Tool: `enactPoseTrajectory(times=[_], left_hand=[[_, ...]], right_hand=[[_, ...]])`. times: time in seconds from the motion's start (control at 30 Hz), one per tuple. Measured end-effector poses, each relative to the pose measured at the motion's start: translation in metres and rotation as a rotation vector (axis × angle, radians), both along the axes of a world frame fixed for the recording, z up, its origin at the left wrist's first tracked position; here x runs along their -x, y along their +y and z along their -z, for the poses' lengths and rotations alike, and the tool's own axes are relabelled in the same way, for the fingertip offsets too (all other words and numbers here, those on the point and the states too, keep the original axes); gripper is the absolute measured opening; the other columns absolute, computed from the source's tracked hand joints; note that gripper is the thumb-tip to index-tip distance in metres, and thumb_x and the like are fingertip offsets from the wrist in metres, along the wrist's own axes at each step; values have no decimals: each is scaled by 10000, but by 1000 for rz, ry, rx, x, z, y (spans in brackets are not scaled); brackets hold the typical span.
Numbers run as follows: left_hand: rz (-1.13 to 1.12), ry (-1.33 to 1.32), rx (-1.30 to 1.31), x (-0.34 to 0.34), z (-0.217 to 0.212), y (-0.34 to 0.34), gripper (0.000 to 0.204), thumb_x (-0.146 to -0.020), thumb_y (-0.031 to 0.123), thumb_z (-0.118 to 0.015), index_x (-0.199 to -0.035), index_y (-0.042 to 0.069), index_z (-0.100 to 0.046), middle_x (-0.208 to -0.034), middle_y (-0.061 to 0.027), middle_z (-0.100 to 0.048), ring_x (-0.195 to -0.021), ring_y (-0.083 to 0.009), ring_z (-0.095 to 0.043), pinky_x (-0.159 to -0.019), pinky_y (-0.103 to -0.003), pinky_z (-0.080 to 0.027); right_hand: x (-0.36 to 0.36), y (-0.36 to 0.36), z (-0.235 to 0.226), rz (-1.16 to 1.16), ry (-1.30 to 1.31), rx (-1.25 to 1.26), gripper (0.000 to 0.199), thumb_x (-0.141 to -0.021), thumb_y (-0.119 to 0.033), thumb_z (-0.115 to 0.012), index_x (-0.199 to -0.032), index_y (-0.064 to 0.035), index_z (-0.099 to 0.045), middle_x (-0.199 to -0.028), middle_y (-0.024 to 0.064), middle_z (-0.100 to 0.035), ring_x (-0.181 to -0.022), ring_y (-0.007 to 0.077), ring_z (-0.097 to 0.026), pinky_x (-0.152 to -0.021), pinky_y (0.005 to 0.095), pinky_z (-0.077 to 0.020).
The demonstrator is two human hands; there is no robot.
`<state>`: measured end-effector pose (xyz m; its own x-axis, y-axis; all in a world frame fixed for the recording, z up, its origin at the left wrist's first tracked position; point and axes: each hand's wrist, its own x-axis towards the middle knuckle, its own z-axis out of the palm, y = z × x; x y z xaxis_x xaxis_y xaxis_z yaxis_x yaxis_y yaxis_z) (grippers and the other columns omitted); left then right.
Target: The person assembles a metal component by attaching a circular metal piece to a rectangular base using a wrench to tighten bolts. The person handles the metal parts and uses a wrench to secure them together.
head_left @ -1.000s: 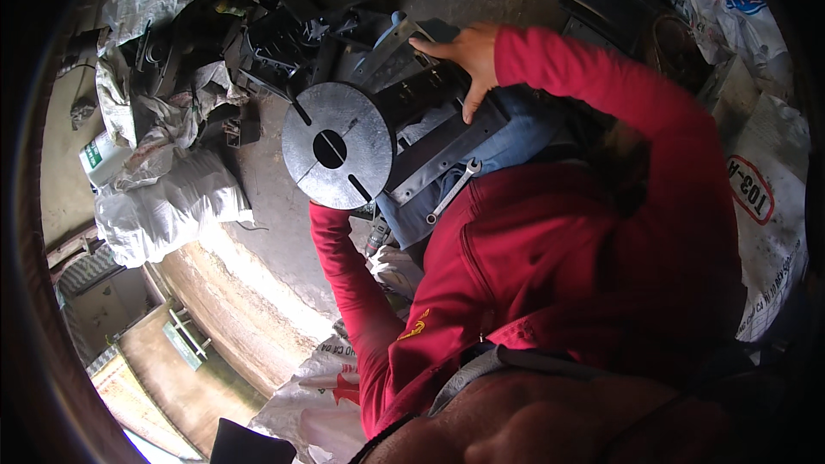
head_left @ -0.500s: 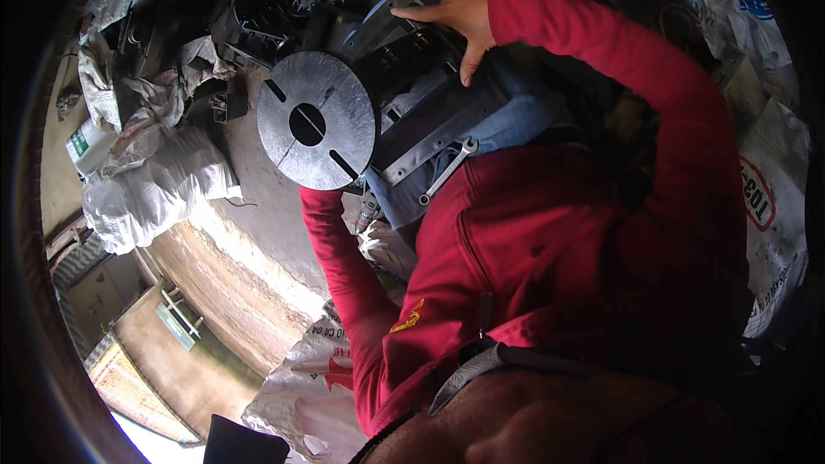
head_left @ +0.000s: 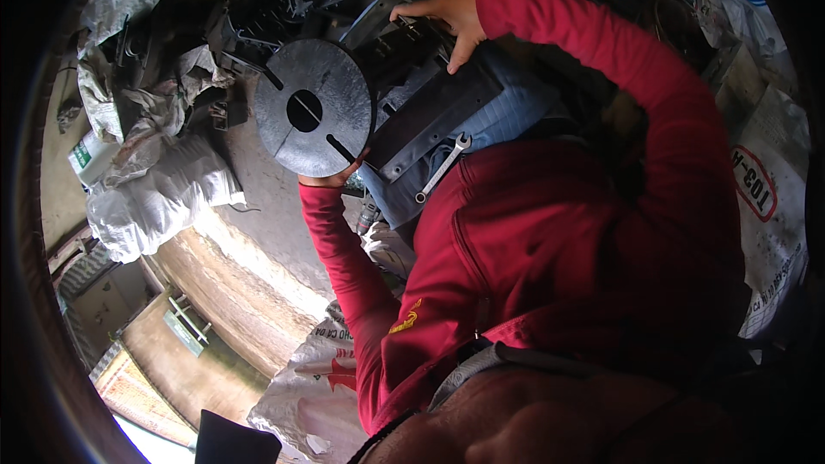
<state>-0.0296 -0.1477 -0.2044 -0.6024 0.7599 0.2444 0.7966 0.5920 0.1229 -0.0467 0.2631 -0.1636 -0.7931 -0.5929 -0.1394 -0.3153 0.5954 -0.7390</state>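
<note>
Left hand [head_left: 331, 179] under grey disc [head_left: 314, 108]

A bare concrete floor [head_left: 266, 206] carries everything, showing grey in the left centre and again along the top edge of the frame. On it at upper left lies a heap of crumpled grey-white sacks [head_left: 159, 189], with dark metal parts [head_left: 232, 26] piled among them. A small white-and-green container [head_left: 86, 155] sits at the heap's left edge. Printed white sacks [head_left: 765, 189] cover the floor at far right, and another sack [head_left: 314, 378] lies at lower centre. The blue-grey machine [head_left: 447, 120] at upper centre probably stands on the floor too, though its base is hidden.
</note>
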Motion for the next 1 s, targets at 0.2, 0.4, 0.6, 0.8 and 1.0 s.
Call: enactPoseTrajectory(times=[0.2, 0.4, 0.6, 0.8, 1.0], left_hand=[[-100, -84, -35, -2, 8, 2, 973, -600, 429, -897, -1361, 15, -453, -1294, -152, -562, -1183, -293, -546, -1027, -393, -431], [4, -24, -51, 10, 5, -6, 1032, -547, 355, -955, -1353, -31, -438, -1276, -171, -560, -1165, -287, -556, -1021, -381, -441], [-23, -226, -171, 20, 13, -34, 1036, -550, 322, -962, -1365, -27, -425, -1339, -149, -501, -1212, -265, -503, -1057, -373, -400], [-82, -314, -251, 9, 16, -32, 905, -628, 439, -880, -1340, 47, -483, -1307, -107, -556, -1202, -258, -529, -1051, -387, -405], [-146, -317, -299, 1, 12, -29, 794, -705, 556, -799, -1315, 120, -541, -1275, -64, -611, -1193, -251, -555, -1045, -401, -410]], right_hand=[[1, 3, 4, 11, -85, 107, 1038, -609, -223, -904, -1482, -184, -345, -706, 41, -599, -621, 143, -584, -584, 308, -456], [3, -2, 18, 40, -182, 275, 1059, -601, -243, -909, -1493, -201, -341, -631, 16, -556, -574, 124, -565, -542, 295, -429], [0, -20, 30, 58, -100, 290, 1053, -614, -271, -899, -1498, -222, -328, -619, 10, -564, -533, 111, -544, -518, 286, -412], [-7, -19, 30, 84, -161, 366, 1007, -644, -111, -844, -1492, -262, -324, -582, -43, -469, -522, 58, -431, -523, 258, -368], [-5, -18, 24, 36, -145, 402, 1010, -652, -153, -866, -1500, -220, -322, -592, -19, -512, -517, 75, -499, -498, 276, -391]])
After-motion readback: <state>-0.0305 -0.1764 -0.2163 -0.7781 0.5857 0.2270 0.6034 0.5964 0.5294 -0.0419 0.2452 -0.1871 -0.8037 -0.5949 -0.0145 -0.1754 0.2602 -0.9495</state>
